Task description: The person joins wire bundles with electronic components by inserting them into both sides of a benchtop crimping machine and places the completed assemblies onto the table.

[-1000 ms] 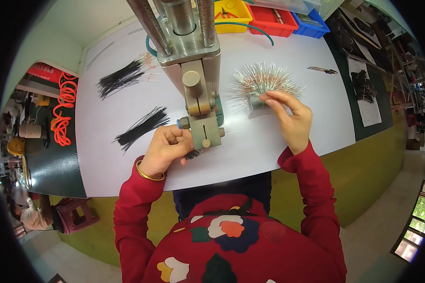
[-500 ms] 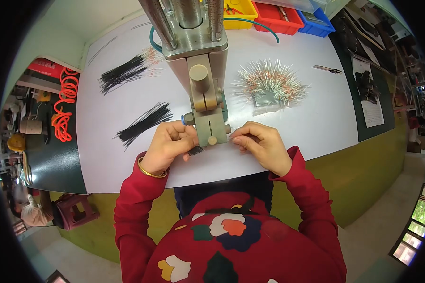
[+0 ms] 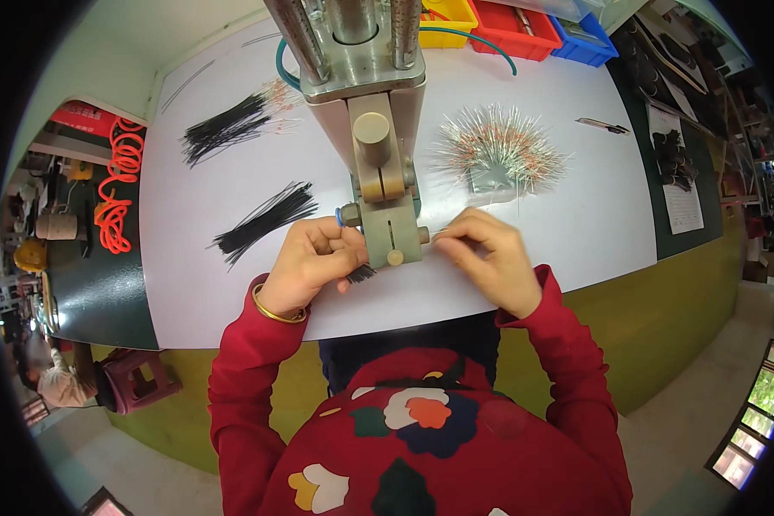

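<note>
A metal bench press (image 3: 387, 228) stands between my hands, its narrow head low over the table. My left hand (image 3: 316, 262) is closed at the left of this head, around a bunch of black wires (image 3: 361, 273) whose ends poke out below the fingers. At the other side, my right hand (image 3: 492, 258) pinches thumb and finger together beside the press head; what they hold is too fine to make out. Up and to the right, a fan of silvery wire-leaded parts (image 3: 500, 146) with orange bodies stands in a clear holder (image 3: 492, 181).
Two bundles of black wires, a near bundle (image 3: 267, 221) and a far bundle (image 3: 225, 129), lie on the left of the white table (image 3: 576, 224). Yellow, red and blue bins (image 3: 583, 41) line the back. A pen (image 3: 602, 125) lies right; an orange coiled hose (image 3: 120, 185) hangs left.
My right hand has moved slightly up and right, by the press head. My left hand keeps its grip on the black wires. The whole view has shifted a little.
</note>
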### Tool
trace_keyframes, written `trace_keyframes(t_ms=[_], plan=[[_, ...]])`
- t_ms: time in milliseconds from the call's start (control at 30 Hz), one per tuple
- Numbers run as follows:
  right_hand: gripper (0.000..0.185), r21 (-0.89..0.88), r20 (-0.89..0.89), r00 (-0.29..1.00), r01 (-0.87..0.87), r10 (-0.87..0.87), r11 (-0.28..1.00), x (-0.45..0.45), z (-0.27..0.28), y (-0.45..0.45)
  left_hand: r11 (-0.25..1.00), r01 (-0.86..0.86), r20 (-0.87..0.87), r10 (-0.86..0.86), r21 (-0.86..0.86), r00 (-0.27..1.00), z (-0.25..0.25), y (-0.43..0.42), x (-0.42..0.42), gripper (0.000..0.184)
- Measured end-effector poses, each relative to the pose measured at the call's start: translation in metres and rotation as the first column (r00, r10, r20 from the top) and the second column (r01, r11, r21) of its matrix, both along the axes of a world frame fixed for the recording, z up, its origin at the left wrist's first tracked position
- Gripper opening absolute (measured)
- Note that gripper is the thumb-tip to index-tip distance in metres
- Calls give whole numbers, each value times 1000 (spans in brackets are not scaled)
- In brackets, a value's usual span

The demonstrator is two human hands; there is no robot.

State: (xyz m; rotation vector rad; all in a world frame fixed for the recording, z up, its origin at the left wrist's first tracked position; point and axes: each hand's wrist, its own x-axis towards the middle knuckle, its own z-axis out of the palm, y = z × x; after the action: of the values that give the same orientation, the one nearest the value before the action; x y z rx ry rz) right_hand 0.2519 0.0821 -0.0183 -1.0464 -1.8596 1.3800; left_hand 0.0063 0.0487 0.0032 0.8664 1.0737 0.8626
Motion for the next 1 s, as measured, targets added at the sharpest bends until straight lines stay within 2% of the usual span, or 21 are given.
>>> trace_keyframes(t_ms=[67, 133, 267, 300, 400, 567, 667, 833, 967, 1000], plan=[[7, 376, 15, 978, 186, -206, 908, 16, -1, 11, 1000, -8, 3, 8, -1, 1000, 0, 0, 0, 10], [7, 694, 134, 913, 191, -386, 694, 33, 5, 26, 1000, 2, 14, -2, 12, 1000, -2, 0, -1, 11], [6, 791, 268, 841, 86, -470, 606, 44, 15, 31, 1000, 16, 16, -16, 12, 1000, -2, 1, -1, 12], [6, 791, 267, 842, 86, -469, 606, 43, 14, 30, 1000, 17, 12, -17, 7, 1000, -1, 0, -2, 12], [6, 551, 78, 918, 285, -388, 785, 40, 8, 26, 1000, 8, 1, -8, 10, 1000, -3, 0, -2, 13], [8, 509, 43, 939, 273, -341, 817, 31, 1, 20, 999, 24, 62, -26, 22, 998, -7, 0, -3, 14], [9, 478, 56, 943, 263, -328, 838, 32, 3, 21, 1000, 19, 42, -20, 19, 999, -4, 0, -2, 14], [9, 520, 88, 934, 253, -345, 816, 32, 7, 20, 1000, 24, 42, -24, 20, 999, -5, 0, -2, 12], [8, 491, 44, 934, 290, -355, 822, 31, 6, 17, 999, 33, 45, -35, 30, 998, -9, 0, -3, 12], [7, 383, 67, 946, 269, -317, 883, 29, 8, 12, 999, 33, 43, -34, 29, 998, -8, -1, -3, 12]])
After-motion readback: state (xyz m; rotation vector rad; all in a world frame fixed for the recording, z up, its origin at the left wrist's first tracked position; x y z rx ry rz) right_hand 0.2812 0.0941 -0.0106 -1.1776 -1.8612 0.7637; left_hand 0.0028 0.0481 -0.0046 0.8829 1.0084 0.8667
